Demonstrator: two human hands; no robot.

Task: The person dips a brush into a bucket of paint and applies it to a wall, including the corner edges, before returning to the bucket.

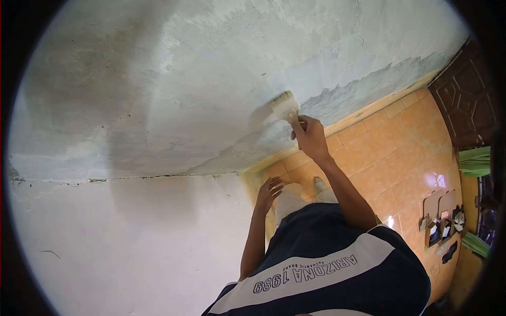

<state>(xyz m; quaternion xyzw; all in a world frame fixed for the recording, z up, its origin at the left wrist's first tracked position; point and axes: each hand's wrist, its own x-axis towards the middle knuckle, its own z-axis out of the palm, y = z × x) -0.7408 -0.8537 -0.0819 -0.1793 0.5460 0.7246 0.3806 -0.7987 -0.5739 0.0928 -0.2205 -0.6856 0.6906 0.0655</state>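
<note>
My right hand is closed around the handle of a wide paintbrush with pale bristles. The bristles point at the patchy grey-white wall; they are at or very near its surface, and a shadow falls beside them. Close to the brush, the wall's lower part has a darker grey band with a ragged edge. My left hand hangs lower, near the corner and in front of my light trousers. Its fingers are loosely bent and apart, with nothing in them.
A smoother white wall meets the patchy wall at a cracked corner on the left. Orange floor tiles run along the wall's base to a dark wooden door. Open boxes with items and green curtains are at the right.
</note>
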